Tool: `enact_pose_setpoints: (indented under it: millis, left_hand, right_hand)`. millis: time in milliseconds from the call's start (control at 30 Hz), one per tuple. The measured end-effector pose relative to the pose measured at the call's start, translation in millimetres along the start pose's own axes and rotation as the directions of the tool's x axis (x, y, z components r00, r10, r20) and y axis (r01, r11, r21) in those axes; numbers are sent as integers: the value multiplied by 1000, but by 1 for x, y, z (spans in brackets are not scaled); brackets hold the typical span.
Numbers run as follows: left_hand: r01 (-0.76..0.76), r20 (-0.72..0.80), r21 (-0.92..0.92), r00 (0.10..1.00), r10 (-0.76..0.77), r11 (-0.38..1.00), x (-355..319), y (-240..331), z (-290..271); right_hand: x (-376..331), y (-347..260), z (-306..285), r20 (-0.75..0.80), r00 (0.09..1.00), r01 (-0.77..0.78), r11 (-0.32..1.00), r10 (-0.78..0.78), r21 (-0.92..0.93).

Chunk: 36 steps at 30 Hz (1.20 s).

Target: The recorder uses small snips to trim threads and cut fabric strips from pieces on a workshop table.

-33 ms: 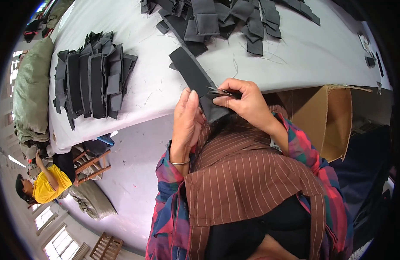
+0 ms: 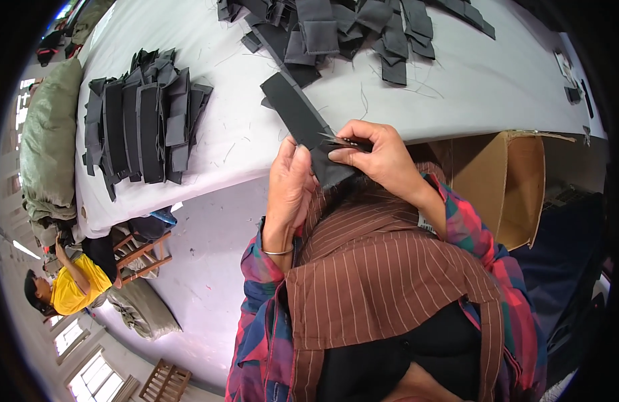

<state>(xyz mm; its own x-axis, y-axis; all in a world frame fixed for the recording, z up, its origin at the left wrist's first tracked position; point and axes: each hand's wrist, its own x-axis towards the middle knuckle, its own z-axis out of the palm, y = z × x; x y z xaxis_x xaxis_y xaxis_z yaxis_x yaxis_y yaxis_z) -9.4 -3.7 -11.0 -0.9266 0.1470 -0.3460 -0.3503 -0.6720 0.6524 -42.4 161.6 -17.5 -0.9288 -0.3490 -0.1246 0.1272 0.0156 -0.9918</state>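
Observation:
My left hand (image 2: 289,184) pinches a dark grey fabric strip (image 2: 293,110) between thumb and fingers, over the near edge of the table. The strip's far part slants up and left over the tabletop; its near part hangs down by my apron. In my right hand (image 2: 388,164) is a small pair of thread snips (image 2: 346,142), its pointed blades lying against the strip's edge just right of my left thumb. My right thumb and fingers close around the snips, hiding most of them. My right thumb also lies close against the fabric.
On the white-covered table (image 2: 222,127), a neat stack of dark strips (image 2: 139,127) lies at left. A loose heap of dark fabric pieces (image 2: 319,33) and stray threads lies at the far side. An open cardboard box (image 2: 524,187) stands at right. A person in yellow (image 2: 82,285) works at far left.
My left thumb has slid slightly down along the strip. The strip and the snips have barely shifted.

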Motion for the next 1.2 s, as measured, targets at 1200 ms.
enact_pose_setpoints:
  millis: [1200]
  left_hand:
    - [76, -174, 177, 984, -45, 981, 3, -4, -7]
  right_hand:
    - [-9, -5, -16, 251, 794, 577, 557, -553, -597]
